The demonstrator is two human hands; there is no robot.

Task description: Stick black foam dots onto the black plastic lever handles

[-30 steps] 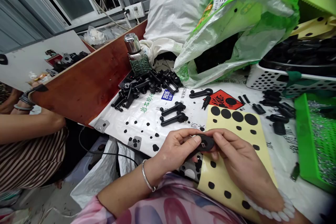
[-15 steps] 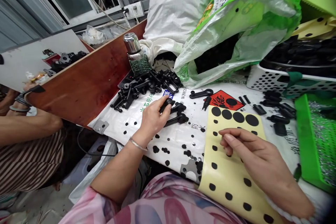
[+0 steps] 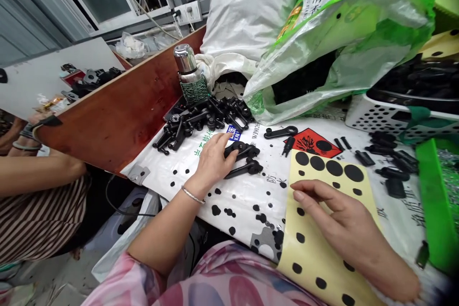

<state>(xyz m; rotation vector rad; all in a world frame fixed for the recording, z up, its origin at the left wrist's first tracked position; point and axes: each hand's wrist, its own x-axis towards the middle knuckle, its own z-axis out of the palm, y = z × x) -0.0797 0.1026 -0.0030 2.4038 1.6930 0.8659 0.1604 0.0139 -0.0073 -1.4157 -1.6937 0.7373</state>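
My left hand (image 3: pixel 214 158) is low over the table, thumb and fingers closed around the near end of a black lever handle (image 3: pixel 241 149). A similar black lever (image 3: pixel 247 167) lies just in front of it. Beyond my fingers is a heap of black levers (image 3: pixel 210 117). My right hand (image 3: pixel 340 222) hovers above a yellow sticker sheet (image 3: pixel 322 260) with round black pads. Its thumb and index fingertips are nearly together; whatever is between them, if anything, is too small to make out.
A single black lever (image 3: pixel 280 131) lies near a red diamond label (image 3: pixel 315 144). Black cylindrical parts (image 3: pixel 396 186) and a green tray (image 3: pixel 439 201) stand right. A steel flask (image 3: pixel 188 69) and a green-white bag (image 3: pixel 333 52) are behind. Another person's arm (image 3: pixel 39 174) is beyond the wooden board (image 3: pixel 118 110).
My left hand has lowered the black lever it held raised, down beside the others on the table. My right hand has shifted slightly left over the sheet. The view has moved a little.
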